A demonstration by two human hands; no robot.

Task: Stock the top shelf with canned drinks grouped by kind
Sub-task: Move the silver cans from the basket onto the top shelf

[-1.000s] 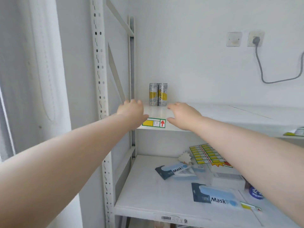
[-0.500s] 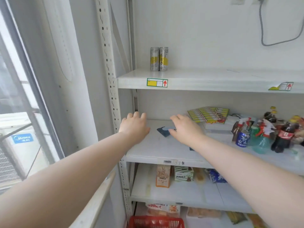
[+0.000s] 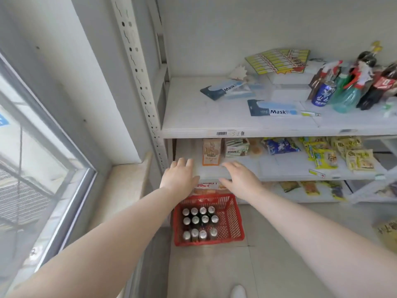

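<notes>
A red plastic basket (image 3: 233,220) stands on the floor at the foot of the shelving, holding several upright cans (image 3: 199,222) seen from above by their silver tops. My left hand (image 3: 179,177) and my right hand (image 3: 240,178) hang side by side above the basket's far rim, palms down, fingers straight, holding nothing. The top shelf and the two yellow cans on it are out of view.
White metal shelving (image 3: 257,132) fills the right: mask packs (image 3: 272,108), a blue can (image 3: 323,93) and bottles (image 3: 369,82) on one level, snack packets (image 3: 335,153) below. A window (image 3: 32,158) and sill lie left. A shoe tip (image 3: 238,292) shows on the tiled floor.
The view has swung down from the top shelf to the floor. Both hands have dropped from the shelf edge to just above the red basket, still empty.
</notes>
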